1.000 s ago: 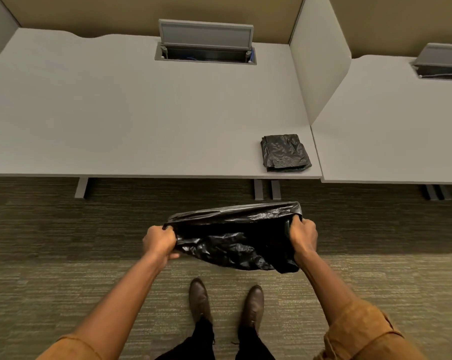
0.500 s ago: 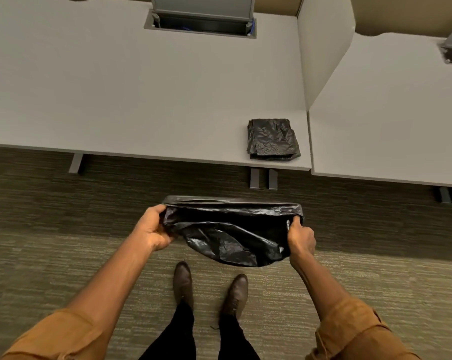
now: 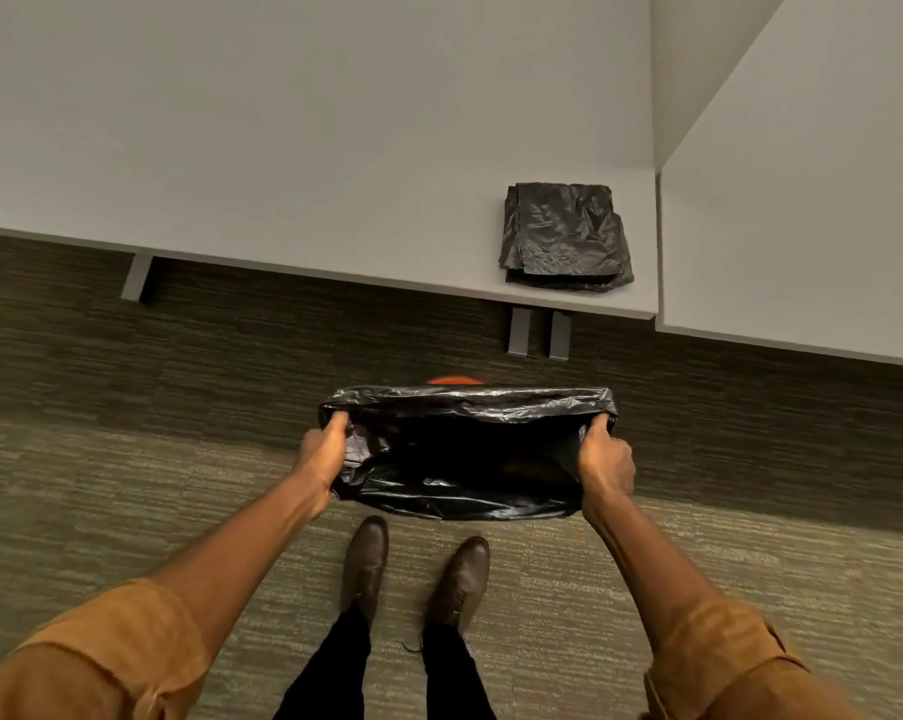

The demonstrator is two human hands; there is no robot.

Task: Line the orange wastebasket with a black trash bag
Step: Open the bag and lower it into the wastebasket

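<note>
A black trash bag (image 3: 465, 407) is stretched wide with its mouth open above the carpet, in front of my shoes. My left hand (image 3: 323, 452) grips the bag's left rim and my right hand (image 3: 604, 459) grips its right rim. Just past the bag's far edge a thin sliver of the orange wastebasket (image 3: 454, 380) shows; the bag hides the remainder of it. An orange tint shows faintly through the bag's dark inside.
A grey desk (image 3: 283, 148) runs across the back, its front edge and metal legs (image 3: 537, 332) close behind the wastebasket. A folded pile of black bags (image 3: 563, 236) lies on its right corner. A divider and a second desk (image 3: 802, 226) stand at the right. My shoes (image 3: 413, 569) are on the carpet.
My view has tilted down and nearer the floor. Both hands have spread the bag's mouth wider and lower, and the orange rim now shows behind it.
</note>
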